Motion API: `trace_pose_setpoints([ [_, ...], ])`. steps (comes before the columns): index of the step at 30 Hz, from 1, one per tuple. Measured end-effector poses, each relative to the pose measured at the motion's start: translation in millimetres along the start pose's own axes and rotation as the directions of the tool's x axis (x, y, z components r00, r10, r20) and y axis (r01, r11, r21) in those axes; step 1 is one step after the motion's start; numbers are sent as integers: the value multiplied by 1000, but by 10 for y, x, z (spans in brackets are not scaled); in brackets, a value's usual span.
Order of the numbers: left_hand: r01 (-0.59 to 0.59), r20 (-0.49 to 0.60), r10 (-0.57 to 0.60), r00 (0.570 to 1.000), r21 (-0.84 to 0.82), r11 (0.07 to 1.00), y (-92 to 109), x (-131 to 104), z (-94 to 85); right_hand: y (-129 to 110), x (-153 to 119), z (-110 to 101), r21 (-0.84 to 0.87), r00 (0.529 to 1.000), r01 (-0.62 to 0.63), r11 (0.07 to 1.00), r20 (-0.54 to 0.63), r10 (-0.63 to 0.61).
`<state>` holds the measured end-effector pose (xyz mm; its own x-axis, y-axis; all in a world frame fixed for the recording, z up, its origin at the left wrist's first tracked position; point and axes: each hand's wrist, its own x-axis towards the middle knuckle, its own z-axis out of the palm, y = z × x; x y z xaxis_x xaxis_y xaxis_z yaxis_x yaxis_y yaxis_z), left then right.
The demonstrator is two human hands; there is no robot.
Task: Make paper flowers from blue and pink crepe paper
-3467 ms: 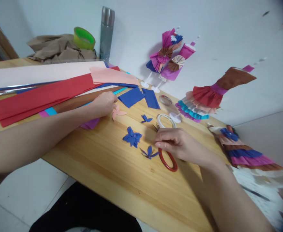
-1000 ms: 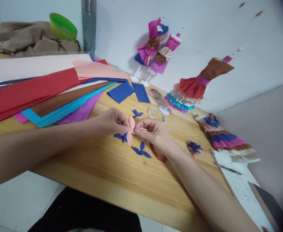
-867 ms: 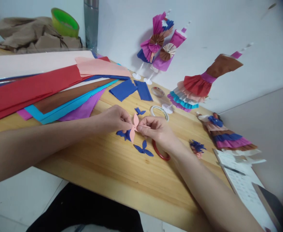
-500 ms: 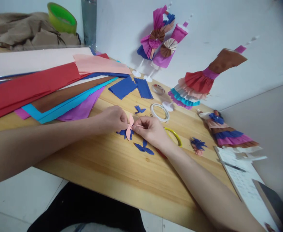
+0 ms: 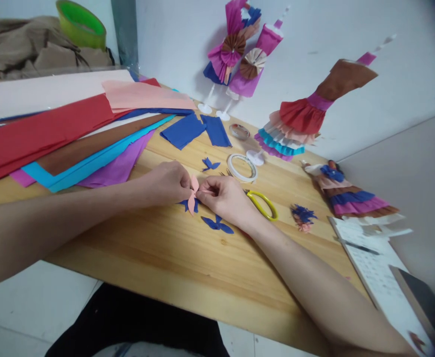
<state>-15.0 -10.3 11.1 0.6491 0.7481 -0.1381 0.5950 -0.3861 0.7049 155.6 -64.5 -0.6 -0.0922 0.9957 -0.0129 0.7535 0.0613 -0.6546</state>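
Note:
A pink paper flower (image 5: 191, 204) with pointed petals is stretched between my two hands, just above the table. My left hand (image 5: 171, 182) pinches a petal on its left side. On the other side, my right hand (image 5: 223, 196) holds the right petal between thumb and fingers. Beneath the pink flower lie blue paper pieces, partly hidden by it. A flat blue paper flower (image 5: 217, 225) rests on the wood nearer to me. Another small blue paper piece (image 5: 210, 164) lies beyond my hands. Yellow-handled scissors (image 5: 264, 205) lie beside my right wrist, their blades mostly covered.
Folded coloured paper sheets (image 5: 72, 129) spread over the left side. Blue paper rectangles (image 5: 183, 131), a white tape roll (image 5: 242, 167) and a clear tape roll (image 5: 239, 131) lie farther back. Paper-dressed mannequins (image 5: 319, 109) stand by the wall. A notebook (image 5: 362, 263) lies at right.
The whole view has shifted slightly, so everything sits a little farther left. Both hands keep their grip on the pink flower. More of the scissors now shows beside my right wrist.

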Motion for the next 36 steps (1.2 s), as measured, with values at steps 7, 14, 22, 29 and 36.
trace_pose_setpoints([
  [7,2,25,-2,1000,0,1000,-6,16,-15,-4,7,0,8,1000,-27,1000,9,27],
  [14,37,-11,-37,999,24,999,-40,41,13,8,21,4,6,1000,-24,1000,8,24],
  [22,14,-4,-13,1000,35,999,-13,31,-1,-9,9,33,-55,999,-32,998,0,32],
  [29,-2,1,2,1000,-18,1000,-49,31,1,21,11,20,-2,1000,0,1000,-4,0],
  [36,28,42,-22,999,-161,987,-32,-19,-88,-31,-47,-67,93,998,52,994,-51,-48],
])
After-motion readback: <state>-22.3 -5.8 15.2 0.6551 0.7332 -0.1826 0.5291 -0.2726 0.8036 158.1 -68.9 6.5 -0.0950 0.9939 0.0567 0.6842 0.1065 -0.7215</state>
